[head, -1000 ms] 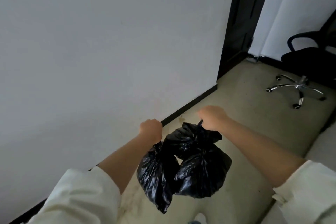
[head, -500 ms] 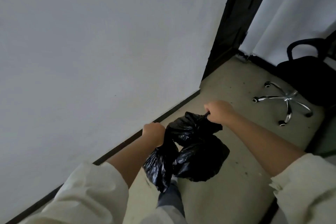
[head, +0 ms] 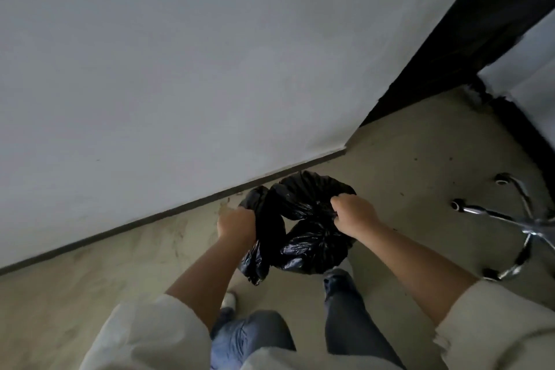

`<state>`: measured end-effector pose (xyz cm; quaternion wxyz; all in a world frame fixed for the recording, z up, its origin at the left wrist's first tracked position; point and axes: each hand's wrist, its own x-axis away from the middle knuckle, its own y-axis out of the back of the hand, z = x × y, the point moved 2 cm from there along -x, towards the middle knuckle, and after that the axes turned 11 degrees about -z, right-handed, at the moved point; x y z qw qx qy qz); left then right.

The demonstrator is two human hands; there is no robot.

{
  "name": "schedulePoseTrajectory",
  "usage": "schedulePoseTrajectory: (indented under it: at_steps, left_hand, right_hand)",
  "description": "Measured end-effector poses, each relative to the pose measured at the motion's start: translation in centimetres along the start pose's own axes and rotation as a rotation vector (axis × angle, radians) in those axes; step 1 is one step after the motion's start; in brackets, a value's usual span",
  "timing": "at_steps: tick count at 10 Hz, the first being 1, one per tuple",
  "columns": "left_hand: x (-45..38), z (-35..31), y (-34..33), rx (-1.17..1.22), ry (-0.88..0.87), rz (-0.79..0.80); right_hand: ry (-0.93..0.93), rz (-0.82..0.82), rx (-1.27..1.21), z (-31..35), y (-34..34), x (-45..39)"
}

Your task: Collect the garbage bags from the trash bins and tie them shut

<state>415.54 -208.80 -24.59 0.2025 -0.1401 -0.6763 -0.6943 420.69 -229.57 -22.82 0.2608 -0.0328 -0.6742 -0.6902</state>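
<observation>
A plain white wall (head: pixel 180 54) meets the beige, stained floor (head: pixel 90 264) along a dark baseboard (head: pixel 150 219). A black door frame (head: pixel 468 27) stands at right, near a chrome swivel-chair base (head: pixel 522 228) on castors.

Left hand (head: pixel 237 224) fingers buried in black garbage bags (head: pixel 303 225); knots not discernible. Number of bags unclear. Chair base (head: pixel 510 228) cut off at right edge, seat out of frame. Sleeves (head: pixel 150 336) and legs cropped at bottom edge.
</observation>
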Motion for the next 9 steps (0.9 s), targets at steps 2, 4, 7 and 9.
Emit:
schedulePoseTrajectory:
  at_steps: [2,4,7,9]
  left_hand:
    - [-7.2,-4.7,-4.9,0.014,0.177,0.08]
    - [-13.1,-8.4,-12.9,0.12,0.28,0.09]
    - [-17.0,-11.5,-20.7,0.167,0.34,0.127]
    - [-17.3,-12.2,-20.0,0.176,0.346,0.089]
  right_hand:
    - [0.048,0.11,0.024,-5.4,-4.9,-8.5]
    - [-0.064,0.157,-0.075,-10.0,-13.5,-14.2]
    - [-0.167,0.134,-0.144,-14.1,-21.2,-18.9]
    - [-0.133,0.145,-0.247,-15.1,-21.0,-18.9]
